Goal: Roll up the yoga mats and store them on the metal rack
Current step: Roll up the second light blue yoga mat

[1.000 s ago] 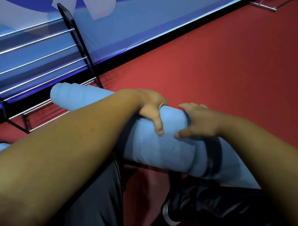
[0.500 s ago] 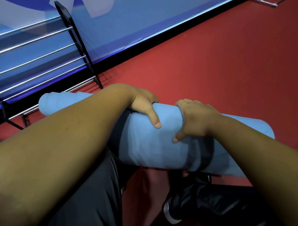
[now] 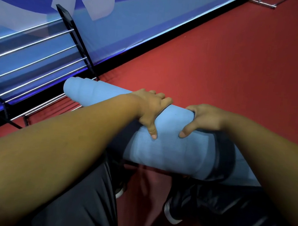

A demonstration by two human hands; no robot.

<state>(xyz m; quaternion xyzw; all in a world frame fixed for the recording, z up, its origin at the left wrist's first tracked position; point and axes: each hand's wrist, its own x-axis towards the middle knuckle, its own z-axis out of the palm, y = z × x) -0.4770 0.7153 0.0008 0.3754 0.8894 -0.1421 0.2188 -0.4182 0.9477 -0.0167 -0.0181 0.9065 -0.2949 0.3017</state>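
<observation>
As the left hand (image 3: 150,107) and right hand (image 3: 203,119) grip the rolled yoga mat (image 3: 168,147) mid-length, it hangs over the red floor (image 3: 238,75) beside the metal rack (image 3: 40,63). Looks light, soft, springy, apt to unroll, so that central squeeze suits; long axis runs left to right, left end toward the rack's lower bars.

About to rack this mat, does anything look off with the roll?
The blue mat steps down narrower at its left end, toward the metal rack, rather than flush, so the roll looks telescoped. The left hand and right hand grip its middle.
</observation>
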